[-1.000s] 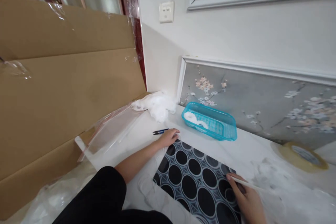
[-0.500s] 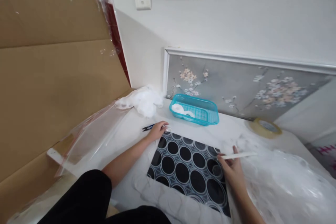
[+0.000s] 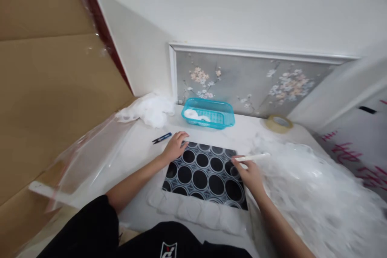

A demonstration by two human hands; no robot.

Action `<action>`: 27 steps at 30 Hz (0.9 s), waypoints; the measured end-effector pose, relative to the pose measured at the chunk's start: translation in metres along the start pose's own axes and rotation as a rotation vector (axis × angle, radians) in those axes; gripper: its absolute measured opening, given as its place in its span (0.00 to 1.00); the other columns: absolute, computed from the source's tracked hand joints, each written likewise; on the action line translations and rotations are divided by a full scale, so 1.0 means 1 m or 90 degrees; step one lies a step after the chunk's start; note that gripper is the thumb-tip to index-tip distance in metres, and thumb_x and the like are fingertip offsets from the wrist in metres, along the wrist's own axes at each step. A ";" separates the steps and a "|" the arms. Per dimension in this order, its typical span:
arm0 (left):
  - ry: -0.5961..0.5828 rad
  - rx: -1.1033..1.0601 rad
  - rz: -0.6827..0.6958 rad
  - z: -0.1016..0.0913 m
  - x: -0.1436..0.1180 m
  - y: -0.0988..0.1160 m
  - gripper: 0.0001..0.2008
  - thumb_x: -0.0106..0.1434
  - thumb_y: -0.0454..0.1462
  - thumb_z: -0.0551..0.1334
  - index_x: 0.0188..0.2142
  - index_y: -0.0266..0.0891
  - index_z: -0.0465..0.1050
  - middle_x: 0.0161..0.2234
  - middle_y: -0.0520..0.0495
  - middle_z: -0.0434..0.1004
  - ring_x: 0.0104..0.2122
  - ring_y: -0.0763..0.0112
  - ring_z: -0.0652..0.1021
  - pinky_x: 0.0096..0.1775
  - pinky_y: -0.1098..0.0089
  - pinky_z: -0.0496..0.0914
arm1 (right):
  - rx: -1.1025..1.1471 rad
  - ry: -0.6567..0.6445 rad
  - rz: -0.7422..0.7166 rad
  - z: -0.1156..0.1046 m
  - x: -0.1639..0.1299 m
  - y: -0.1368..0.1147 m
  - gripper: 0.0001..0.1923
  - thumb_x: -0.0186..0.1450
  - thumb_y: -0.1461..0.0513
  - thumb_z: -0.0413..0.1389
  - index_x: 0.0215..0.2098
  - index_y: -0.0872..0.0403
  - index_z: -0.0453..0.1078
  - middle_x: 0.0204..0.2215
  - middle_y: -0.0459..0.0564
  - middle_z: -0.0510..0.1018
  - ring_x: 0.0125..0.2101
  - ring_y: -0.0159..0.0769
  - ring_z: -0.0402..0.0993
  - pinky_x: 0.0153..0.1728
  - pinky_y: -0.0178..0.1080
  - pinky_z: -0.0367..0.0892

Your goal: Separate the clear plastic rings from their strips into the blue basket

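Note:
A black sheet point(image 3: 200, 179) printed with grey-ringed circles lies on the white table, its lower edge over a white, wavy-edged piece point(image 3: 193, 209). My left hand point(image 3: 175, 147) rests at the sheet's upper left corner, fingers apart. Beside it lies a pair of dark blue thread snips point(image 3: 162, 138). At the sheet's right edge my right hand point(image 3: 249, 175) grips a thin white stick point(image 3: 254, 157) between thumb and fingers. The stick points right, over crumpled clear plastic.
Behind the sheet stands a turquoise basket point(image 3: 225, 119) holding white rolls. A tape roll point(image 3: 278, 123) sits at the back right. A heap of translucent plastic point(image 3: 314, 193) fills the right side. White netting point(image 3: 151, 109) and tall cardboard point(image 3: 54, 100) are at left.
The view has shifted, so everything appears further left and higher. My left hand's fingers have loosened at the sheet's corner, and the snips show more fully. My right hand still holds the stick.

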State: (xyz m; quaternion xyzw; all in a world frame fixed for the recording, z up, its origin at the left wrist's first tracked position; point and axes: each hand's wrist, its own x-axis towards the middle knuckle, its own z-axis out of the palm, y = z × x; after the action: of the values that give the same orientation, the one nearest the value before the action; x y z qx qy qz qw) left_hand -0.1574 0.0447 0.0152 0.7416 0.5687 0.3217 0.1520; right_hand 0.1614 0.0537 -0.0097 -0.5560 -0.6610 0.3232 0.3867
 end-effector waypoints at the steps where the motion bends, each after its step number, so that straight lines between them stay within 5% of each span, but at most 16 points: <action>1: -0.042 -0.018 0.033 0.006 -0.004 0.014 0.14 0.68 0.38 0.54 0.51 0.39 0.68 0.52 0.40 0.70 0.54 0.58 0.68 0.58 0.56 0.60 | 0.015 -0.032 -0.001 -0.001 -0.003 -0.004 0.24 0.57 0.44 0.54 0.32 0.55 0.77 0.34 0.57 0.82 0.37 0.50 0.77 0.41 0.47 0.70; 5: -0.273 -0.057 0.223 0.040 -0.025 0.066 0.23 0.64 0.48 0.61 0.55 0.42 0.67 0.58 0.43 0.66 0.57 0.57 0.68 0.58 0.61 0.62 | 0.021 -0.069 0.025 -0.002 -0.015 -0.007 0.23 0.59 0.44 0.54 0.31 0.56 0.76 0.29 0.54 0.81 0.28 0.43 0.76 0.32 0.41 0.69; 8: -0.369 -0.004 0.324 0.064 -0.033 0.085 0.30 0.64 0.52 0.60 0.60 0.38 0.63 0.62 0.37 0.59 0.62 0.53 0.61 0.61 0.58 0.56 | 0.032 -0.031 0.031 0.000 -0.024 0.000 0.22 0.61 0.46 0.54 0.32 0.56 0.75 0.30 0.53 0.81 0.28 0.40 0.75 0.32 0.39 0.68; 12: -0.383 0.021 0.337 0.079 -0.028 0.085 0.32 0.65 0.54 0.57 0.60 0.35 0.62 0.62 0.35 0.58 0.62 0.51 0.60 0.61 0.58 0.54 | 0.043 -0.021 0.026 0.002 -0.028 0.004 0.19 0.62 0.49 0.54 0.32 0.56 0.74 0.32 0.52 0.81 0.30 0.39 0.75 0.32 0.38 0.68; 22: -0.408 -0.040 0.327 0.080 -0.024 0.078 0.31 0.66 0.51 0.59 0.62 0.38 0.59 0.64 0.38 0.54 0.63 0.53 0.57 0.63 0.57 0.50 | -0.020 -0.017 -0.008 -0.002 -0.027 0.002 0.14 0.64 0.52 0.53 0.34 0.53 0.73 0.35 0.52 0.80 0.37 0.41 0.77 0.41 0.41 0.69; 27: -0.422 -0.010 0.338 0.082 -0.024 0.080 0.31 0.67 0.49 0.58 0.62 0.34 0.58 0.64 0.35 0.53 0.64 0.52 0.56 0.63 0.56 0.50 | -0.222 -0.058 -0.232 0.003 -0.041 0.002 0.11 0.66 0.63 0.48 0.39 0.54 0.73 0.41 0.54 0.80 0.57 0.47 0.64 0.55 0.48 0.61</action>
State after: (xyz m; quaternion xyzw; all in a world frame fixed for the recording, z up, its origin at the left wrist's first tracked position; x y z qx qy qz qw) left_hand -0.0477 0.0087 -0.0059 0.9245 0.2761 0.0983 0.2437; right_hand 0.1633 0.0141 -0.0193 -0.4708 -0.8129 0.1539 0.3063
